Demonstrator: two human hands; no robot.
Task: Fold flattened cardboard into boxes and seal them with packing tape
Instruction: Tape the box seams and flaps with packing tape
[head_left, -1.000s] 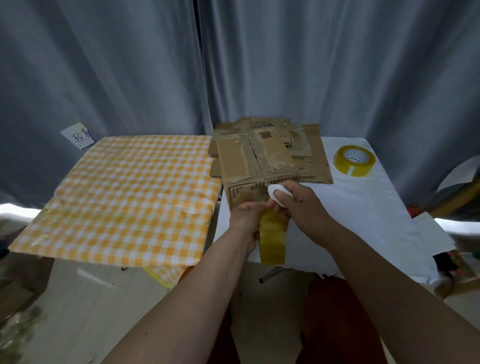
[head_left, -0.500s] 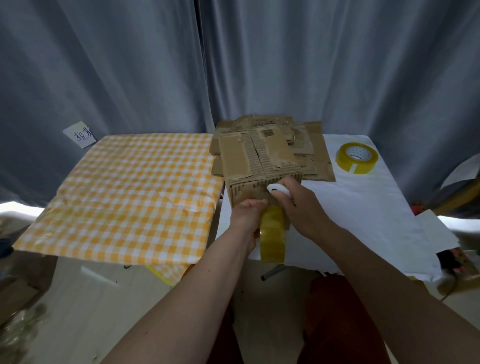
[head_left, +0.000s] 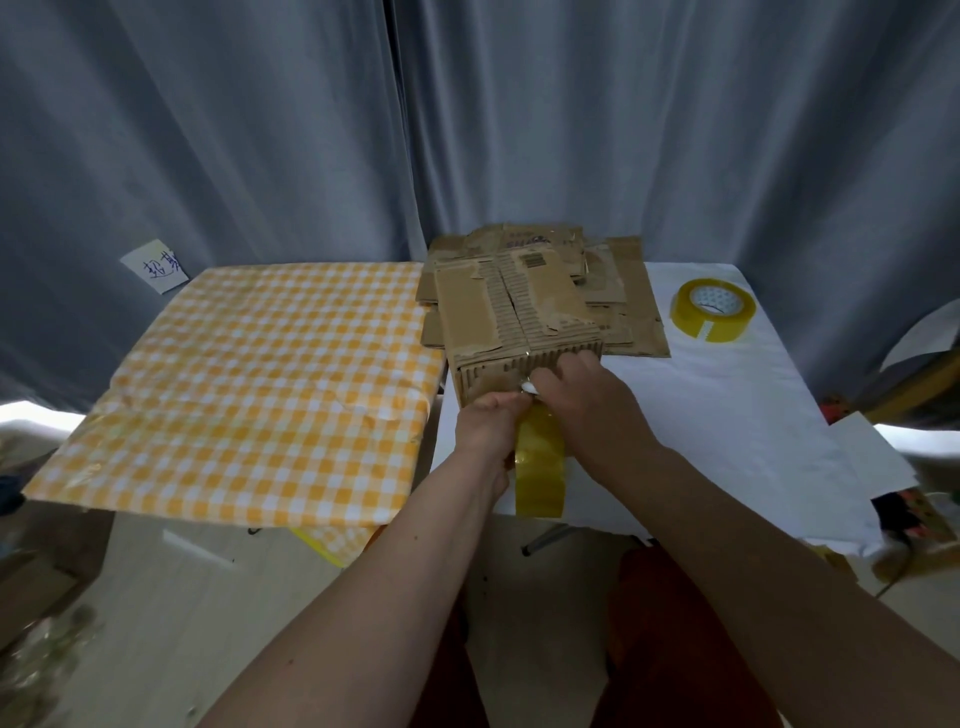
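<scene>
Cardboard box (head_left: 511, 332) — both hands at its taped front.

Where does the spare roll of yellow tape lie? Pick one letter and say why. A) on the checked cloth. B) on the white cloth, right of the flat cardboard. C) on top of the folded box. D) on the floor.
B: the spare roll of tape lies flat on the white cloth, to the right of the flat cardboard stack and apart from it, away from the checked cloth.
</scene>
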